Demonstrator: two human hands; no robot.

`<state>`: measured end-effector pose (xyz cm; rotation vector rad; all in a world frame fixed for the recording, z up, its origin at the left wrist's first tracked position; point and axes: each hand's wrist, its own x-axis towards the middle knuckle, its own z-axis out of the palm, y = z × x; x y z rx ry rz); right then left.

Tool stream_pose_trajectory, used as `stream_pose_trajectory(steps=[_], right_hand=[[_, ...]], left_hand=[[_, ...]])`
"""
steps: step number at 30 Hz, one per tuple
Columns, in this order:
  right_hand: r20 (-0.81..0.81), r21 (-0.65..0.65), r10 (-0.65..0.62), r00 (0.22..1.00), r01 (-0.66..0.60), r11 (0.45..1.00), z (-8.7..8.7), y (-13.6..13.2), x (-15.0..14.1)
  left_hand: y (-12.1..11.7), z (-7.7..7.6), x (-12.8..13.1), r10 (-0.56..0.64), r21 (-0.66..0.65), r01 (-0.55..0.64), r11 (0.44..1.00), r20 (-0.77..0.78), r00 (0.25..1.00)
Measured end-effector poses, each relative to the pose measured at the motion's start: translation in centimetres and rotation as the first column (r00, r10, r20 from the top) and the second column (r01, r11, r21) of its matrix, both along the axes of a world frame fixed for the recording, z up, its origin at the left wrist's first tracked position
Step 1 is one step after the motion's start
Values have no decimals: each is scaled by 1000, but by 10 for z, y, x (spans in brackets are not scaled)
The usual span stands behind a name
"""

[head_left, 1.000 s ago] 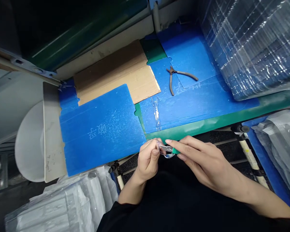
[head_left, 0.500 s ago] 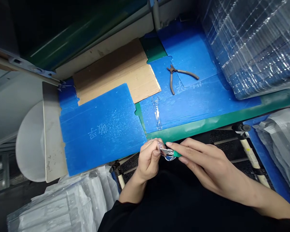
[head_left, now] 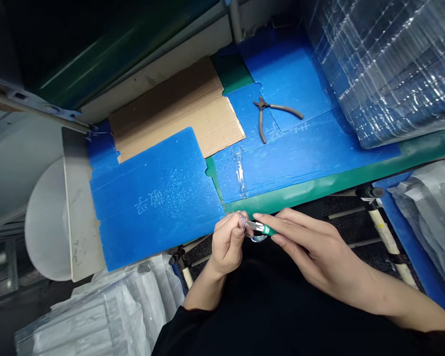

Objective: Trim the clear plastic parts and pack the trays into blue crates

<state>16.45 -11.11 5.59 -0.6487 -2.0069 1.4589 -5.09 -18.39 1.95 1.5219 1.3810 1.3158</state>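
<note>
My left hand (head_left: 228, 242) is closed round a small clear plastic piece (head_left: 258, 238), most of it hidden by the fingers. My right hand (head_left: 311, 242) grips a green-handled utility knife (head_left: 267, 230), its thumb and fingers pinching the handle. The knife's metal blade points left and meets the clear plastic at the left fingertips. Both hands are in front of the dark shirt, just off the table's near edge. Beyond them on the table lies another clear plastic piece (head_left: 239, 170), long and narrow.
Grey-handled cutting pliers (head_left: 263, 105) lie spread on blue sheeting (head_left: 296, 153). A cardboard piece (head_left: 178, 111) and a blue board (head_left: 155, 207) are to the left. Stacked clear plastic trays (head_left: 393, 74) stand at right. Wrapped bundles are at lower left (head_left: 107, 311) and right (head_left: 437, 198).
The knife has shifted slightly up and left against the clear plastic, its handle now turned a little. The left hand keeps its grip, and the view has moved slightly.
</note>
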Motion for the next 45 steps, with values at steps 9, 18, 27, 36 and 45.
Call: stream_pose_trajectory(steps=[9,18,27,36,45], right_hand=[[20,-14,-148,989,148,989,-11,-1,-11],[6,-348,-386,922,364,864,-27,6,-17],[43,-324,-390,920,382,865,-37,-10,-15],[-68,-600,-509,858,373,708,-45,-25,-25],[-135,-112,-573,809,562,820,-39,16,-14]], left_hand=[[-1,-3,-1,-19,-37,20,999,28,999],[26,9,8,132,-249,-11,968,475,870],[57,22,-8,195,-258,-60,964,536,821],[56,33,4,315,-343,-83,936,706,634],[27,10,-2,633,626,-241,742,-533,562]])
